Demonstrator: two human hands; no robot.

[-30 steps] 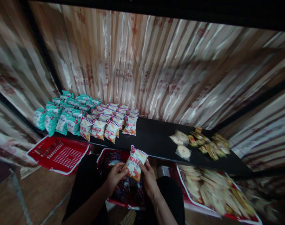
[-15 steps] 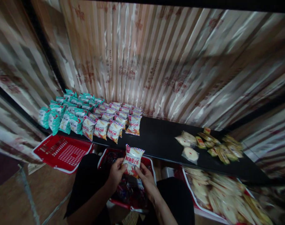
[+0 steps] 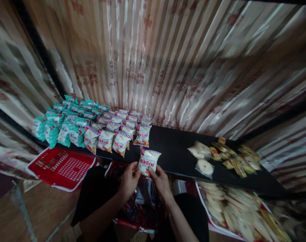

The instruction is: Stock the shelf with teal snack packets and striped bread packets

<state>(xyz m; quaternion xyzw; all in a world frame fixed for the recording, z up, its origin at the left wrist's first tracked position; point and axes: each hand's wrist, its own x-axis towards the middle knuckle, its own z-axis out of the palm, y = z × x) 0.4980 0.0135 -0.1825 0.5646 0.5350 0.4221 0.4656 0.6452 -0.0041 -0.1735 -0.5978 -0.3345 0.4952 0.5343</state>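
Observation:
A white snack bag (image 3: 148, 162) with red lettering and a striped top edge stands upright between my hands, above the front edge of the black shelf (image 3: 165, 141). My left hand (image 3: 130, 179) is closed at its lower left side. My right hand (image 3: 161, 181) grips the lower right, its thumb on the front. Behind it, similar white snack bags (image 3: 104, 139) stand in rows on the shelf. Beneath my hands, between my knees, a red basket (image 3: 132, 223) holds dark packages and a blue-and-white packet (image 3: 142, 192), partly hidden by my forearms.
Teal snack bags (image 3: 64, 129) fill the shelf's left end. Clear-wrapped round pale items (image 3: 204, 167) and yellow packets (image 3: 239, 164) lie on its right. A red basket (image 3: 62, 164) sits at lower left; another (image 3: 202, 198) at lower right holds many pale wrapped items. A striped curtain (image 3: 153, 67) hangs behind.
Both hands have raised the snack bag slightly forward and to the right, closer to the shelf edge. The blue-and-white packet in the basket below shows more. The view has shifted slightly.

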